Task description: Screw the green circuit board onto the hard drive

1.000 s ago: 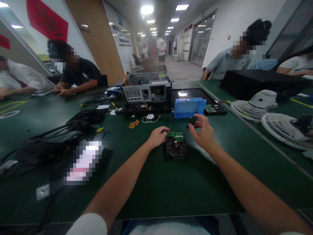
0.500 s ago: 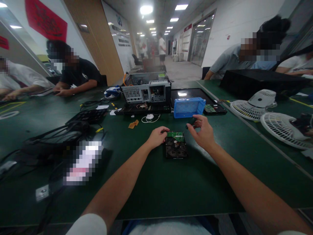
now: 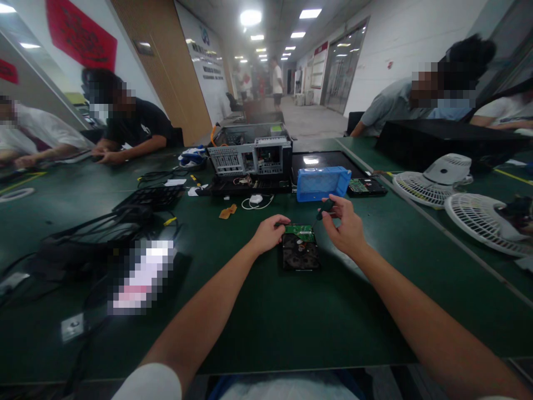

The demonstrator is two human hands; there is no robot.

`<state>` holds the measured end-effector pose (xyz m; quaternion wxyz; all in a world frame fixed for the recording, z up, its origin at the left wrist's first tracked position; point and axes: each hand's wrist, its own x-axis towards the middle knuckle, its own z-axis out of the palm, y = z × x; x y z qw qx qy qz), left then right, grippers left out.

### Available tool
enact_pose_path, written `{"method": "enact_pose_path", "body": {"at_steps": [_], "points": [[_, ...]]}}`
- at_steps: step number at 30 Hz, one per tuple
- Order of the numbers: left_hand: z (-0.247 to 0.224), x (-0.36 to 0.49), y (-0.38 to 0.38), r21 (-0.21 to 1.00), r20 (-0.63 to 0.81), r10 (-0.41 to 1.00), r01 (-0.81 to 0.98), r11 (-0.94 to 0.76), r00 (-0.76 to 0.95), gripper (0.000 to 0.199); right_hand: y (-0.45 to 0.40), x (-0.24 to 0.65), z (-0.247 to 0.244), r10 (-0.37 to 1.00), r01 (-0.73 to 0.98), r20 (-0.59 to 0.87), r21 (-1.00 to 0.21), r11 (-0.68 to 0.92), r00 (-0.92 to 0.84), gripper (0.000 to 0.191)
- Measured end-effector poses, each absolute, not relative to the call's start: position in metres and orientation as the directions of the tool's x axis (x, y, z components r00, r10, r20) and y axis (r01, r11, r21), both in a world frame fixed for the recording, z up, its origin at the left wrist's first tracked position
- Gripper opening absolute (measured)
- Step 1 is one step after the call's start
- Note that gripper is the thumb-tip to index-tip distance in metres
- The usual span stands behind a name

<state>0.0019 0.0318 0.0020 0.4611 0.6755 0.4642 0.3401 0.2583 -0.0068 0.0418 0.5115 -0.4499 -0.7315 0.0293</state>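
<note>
A hard drive point(image 3: 300, 255) lies flat on the green table, its green circuit board facing up along the far edge. My left hand point(image 3: 270, 233) is closed on the drive's far left corner, thumb and fingers pinching it. In my right hand point(image 3: 345, 225) is a small screwdriver point(image 3: 325, 209) with a dark handle, held between thumb and fingers. Its thin shaft points down toward the far right corner of the drive; whether the tip touches a screw is too small to tell.
Beyond my hands stand a blue plastic bin point(image 3: 322, 184) and an opened computer case point(image 3: 252, 153). Another circuit-board drive point(image 3: 367, 187) lies right of the bin. White fan parts point(image 3: 425, 180) are at right; a blurred-out lit screen point(image 3: 141, 278) and cables lie left. Several people sit around.
My right fingers have shifted on the screwdriver, and its dark handle now shows more clearly, leaning above the drive. My left hand and the drive have stayed in place.
</note>
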Motion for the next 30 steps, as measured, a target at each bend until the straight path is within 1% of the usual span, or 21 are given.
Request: {"method": "enact_pose_path", "body": {"at_steps": [6,9,13,19,22,27,30], "points": [[0.0041,0.0011,0.0312,0.930,0.029,0.934,0.333,-0.156,0.355,0.032,-0.0073,0.2569,0.0434,0.691,0.638,0.723,-0.529,0.560,-0.007,0.053],[0.0043,0.0011,0.0312,0.928,0.023,0.936,0.341,-0.151,0.352,0.032,-0.0094,0.2566,0.0461,0.680,0.689,0.733,-0.486,0.537,-0.013,0.053],[0.0050,0.0013,0.0310,0.921,0.004,0.942,0.365,-0.133,0.335,0.033,-0.0114,0.2563,0.0484,0.649,0.705,0.758,-0.426,0.567,-0.063,0.050],[0.0064,0.0022,0.0319,0.936,-0.022,0.943,0.339,-0.097,0.331,0.034,-0.0092,0.2566,0.0459,0.644,0.703,0.762,-0.423,0.572,-0.065,0.050],[0.0066,0.0026,0.0317,0.937,-0.015,0.943,0.334,-0.102,0.331,0.033,-0.0081,0.2566,0.0455,0.644,0.706,0.761,-0.418,0.572,-0.072,0.050],[0.0042,0.0017,0.0308,0.924,0.014,0.938,0.353,-0.144,0.345,0.026,-0.0089,0.2559,0.0481,0.630,0.695,0.769,-0.394,0.601,-0.109,0.052],[0.0019,0.0007,0.0306,0.910,0.044,0.937,0.374,-0.181,0.346,0.028,-0.0083,0.2555,0.0474,0.611,0.704,0.787,-0.386,0.597,-0.086,0.050]]}}
